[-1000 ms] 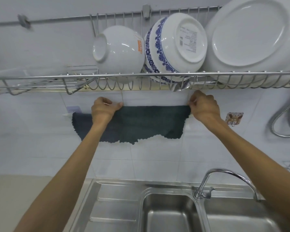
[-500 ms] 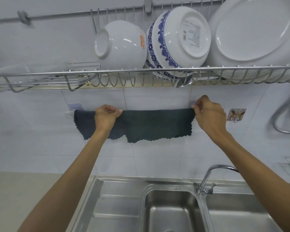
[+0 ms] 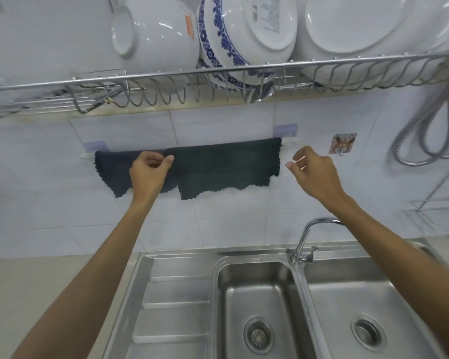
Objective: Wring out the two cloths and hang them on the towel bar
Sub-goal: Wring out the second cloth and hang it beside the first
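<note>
Two cloths hang side by side over the white towel bar (image 3: 290,142) on the tiled wall. The dark blue cloth (image 3: 112,172) is on the left and the dark green cloth (image 3: 226,169) on the right, their edges meeting. My left hand (image 3: 149,173) is in front of that seam, thumb and forefinger pinched at the green cloth's top left corner. My right hand (image 3: 314,172) hovers just right of the green cloth's right edge, fingers apart, touching nothing.
A wire dish rack (image 3: 218,73) with two bowls and a large plate hangs close above the bar. Below are a steel double sink (image 3: 298,281), its faucet (image 3: 303,244) and a drainboard. A hose (image 3: 412,141) and a small hook sticker (image 3: 342,143) are at the right.
My right hand has let go of the green cloth's right corner and drawn back to the right. The green cloth now hangs spread along the bar. The view has tilted down.
</note>
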